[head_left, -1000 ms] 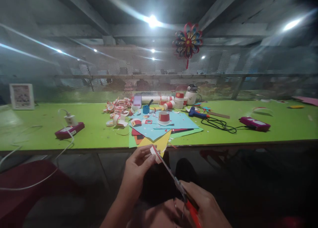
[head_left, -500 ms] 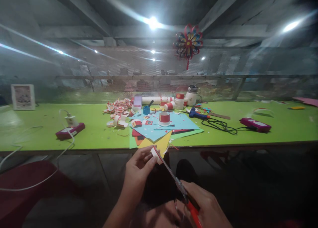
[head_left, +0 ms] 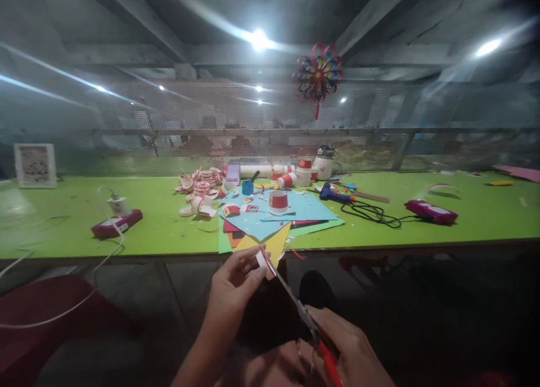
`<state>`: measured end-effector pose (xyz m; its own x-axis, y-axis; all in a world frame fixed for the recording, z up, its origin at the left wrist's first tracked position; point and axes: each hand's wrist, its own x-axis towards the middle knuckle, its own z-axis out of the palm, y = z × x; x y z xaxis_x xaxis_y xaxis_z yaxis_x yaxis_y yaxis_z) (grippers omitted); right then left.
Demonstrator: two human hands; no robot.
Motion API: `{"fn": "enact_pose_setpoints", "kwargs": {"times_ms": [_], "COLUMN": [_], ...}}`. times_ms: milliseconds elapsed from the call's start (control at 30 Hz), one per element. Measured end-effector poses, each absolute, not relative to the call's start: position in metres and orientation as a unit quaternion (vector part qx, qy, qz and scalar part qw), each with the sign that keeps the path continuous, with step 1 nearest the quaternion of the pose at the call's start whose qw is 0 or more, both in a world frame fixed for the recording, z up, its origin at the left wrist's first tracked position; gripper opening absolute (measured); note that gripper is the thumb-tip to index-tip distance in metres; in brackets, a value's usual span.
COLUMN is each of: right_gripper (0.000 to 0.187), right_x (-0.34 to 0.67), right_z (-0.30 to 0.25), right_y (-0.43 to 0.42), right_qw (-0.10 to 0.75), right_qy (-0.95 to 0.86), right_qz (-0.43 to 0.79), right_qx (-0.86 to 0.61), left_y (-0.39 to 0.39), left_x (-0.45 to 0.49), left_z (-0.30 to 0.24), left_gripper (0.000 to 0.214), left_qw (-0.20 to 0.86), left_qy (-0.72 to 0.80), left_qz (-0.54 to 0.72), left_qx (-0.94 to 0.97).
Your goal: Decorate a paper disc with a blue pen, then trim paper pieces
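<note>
Below the table's front edge, my left hand (head_left: 234, 286) pinches a small white and red paper piece (head_left: 264, 262). Red-handled scissors (head_left: 304, 318) are gripped in my right hand (head_left: 350, 350), low in the view, and their blades reach up to the paper piece. On the green table (head_left: 63, 229) beyond lie coloured paper sheets (head_left: 270, 221), with an upturned red and white paper cup (head_left: 278, 202) standing on the blue one.
A heap of cut cup rings (head_left: 201, 183) and more cups (head_left: 301, 172) sit at the back. A blue glue gun (head_left: 335, 194) with a black cable lies to the right, beside a pink box (head_left: 430, 211). Another pink box (head_left: 116, 224) with a charger and white cable lies left. A paper pinwheel (head_left: 317, 75) hangs above.
Almost nothing has moved. My left hand has turned the paper piece slightly against the scissor blades, and the view has shifted a little.
</note>
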<state>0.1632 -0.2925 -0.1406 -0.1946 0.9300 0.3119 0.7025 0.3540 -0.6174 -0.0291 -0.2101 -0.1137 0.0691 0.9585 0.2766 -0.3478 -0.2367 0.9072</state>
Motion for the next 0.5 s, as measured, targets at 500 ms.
{"fn": "enact_pose_setpoints", "kwargs": {"times_ms": [500], "right_gripper": [0.030], "right_x": [0.1601], "right_z": [-0.1327], "right_y": [-0.2985], "right_qw": [0.341], "right_qy": [-0.741], "right_qz": [0.204], "right_qx": [-0.541], "left_y": [-0.2172], "left_x": [-0.0262], "left_z": [-0.1085], "left_gripper": [0.035], "left_qw": [0.487], "left_qy": [0.317], "left_qz": [0.634], "left_qx": [0.510]}}
